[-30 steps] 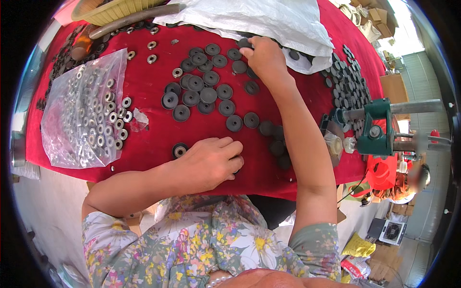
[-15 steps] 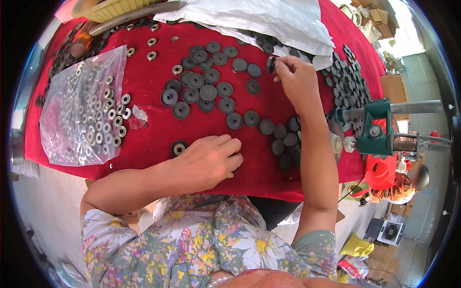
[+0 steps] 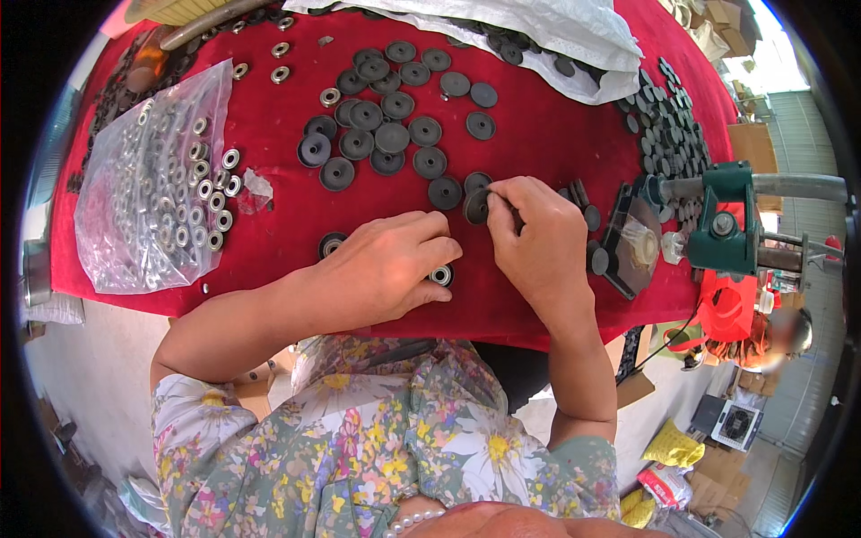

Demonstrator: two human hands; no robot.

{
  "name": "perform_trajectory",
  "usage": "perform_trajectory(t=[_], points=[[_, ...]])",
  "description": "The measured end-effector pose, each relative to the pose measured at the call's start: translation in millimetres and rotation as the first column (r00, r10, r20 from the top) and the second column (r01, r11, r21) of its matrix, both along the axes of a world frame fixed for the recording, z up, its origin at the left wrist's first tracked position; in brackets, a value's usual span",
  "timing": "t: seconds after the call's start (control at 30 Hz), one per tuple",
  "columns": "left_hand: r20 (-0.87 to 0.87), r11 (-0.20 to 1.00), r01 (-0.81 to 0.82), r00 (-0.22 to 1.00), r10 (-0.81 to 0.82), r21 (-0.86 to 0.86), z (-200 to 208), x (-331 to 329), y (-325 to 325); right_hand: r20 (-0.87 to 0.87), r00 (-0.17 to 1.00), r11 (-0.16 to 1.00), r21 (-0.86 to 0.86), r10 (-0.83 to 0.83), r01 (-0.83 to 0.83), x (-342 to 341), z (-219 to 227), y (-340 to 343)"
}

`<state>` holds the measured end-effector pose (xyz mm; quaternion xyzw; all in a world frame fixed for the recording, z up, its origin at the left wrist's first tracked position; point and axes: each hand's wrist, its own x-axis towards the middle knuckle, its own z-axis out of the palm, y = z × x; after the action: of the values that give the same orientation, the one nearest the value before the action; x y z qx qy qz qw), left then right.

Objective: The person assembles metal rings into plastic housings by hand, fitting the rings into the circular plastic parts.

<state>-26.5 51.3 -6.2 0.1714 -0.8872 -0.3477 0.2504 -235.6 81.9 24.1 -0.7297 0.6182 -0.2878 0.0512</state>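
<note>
My left hand (image 3: 384,266) is curled low over the red cloth. Between its thumb and fingers shows a silver bearing (image 3: 440,275) with a dark rim around it. Just to the right, my right hand (image 3: 543,244) pinches a round black disc (image 3: 476,207), tilted, between thumb and fingertips. Another black disc (image 3: 445,193) lies on the cloth beside the pinched one. Partly hidden behind my left hand's knuckles is a black wheel with a bearing in its centre (image 3: 332,244).
Several black cupped discs (image 3: 392,138) spread over the red cloth (image 3: 287,143) ahead. A clear bag of bearings (image 3: 148,197) lies left. Flat black discs (image 3: 673,134) pile at the far right, near a green clamp fixture (image 3: 725,220). A white sack (image 3: 556,36) lies at the back.
My right hand has come nearer and left with the black disc, close to my left hand. The bearing by my left fingers now shows. The view has shifted slightly.
</note>
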Motion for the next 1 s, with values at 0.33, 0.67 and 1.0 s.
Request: perform_trajectory(t=[0.33, 0.67, 1.0], points=[[0.060, 0.992, 0.076, 0.996, -0.071, -0.097, 0, -1, 5, -0.257, 0.965, 0.969, 0.245, 0.047, 0.018, 16, 6, -49], [0.037, 0.987, 0.038, 0.999, -0.032, -0.157, -3, 4, 11, 0.259, 0.966, 0.996, 0.084, 0.003, -0.026, 5, -4, -117], [0.091, 0.980, 0.069, 0.994, -0.053, -0.189, -4, 0, 10, -0.168, 0.982, 0.995, 0.067, 0.086, -0.075, -25, -34, -178]])
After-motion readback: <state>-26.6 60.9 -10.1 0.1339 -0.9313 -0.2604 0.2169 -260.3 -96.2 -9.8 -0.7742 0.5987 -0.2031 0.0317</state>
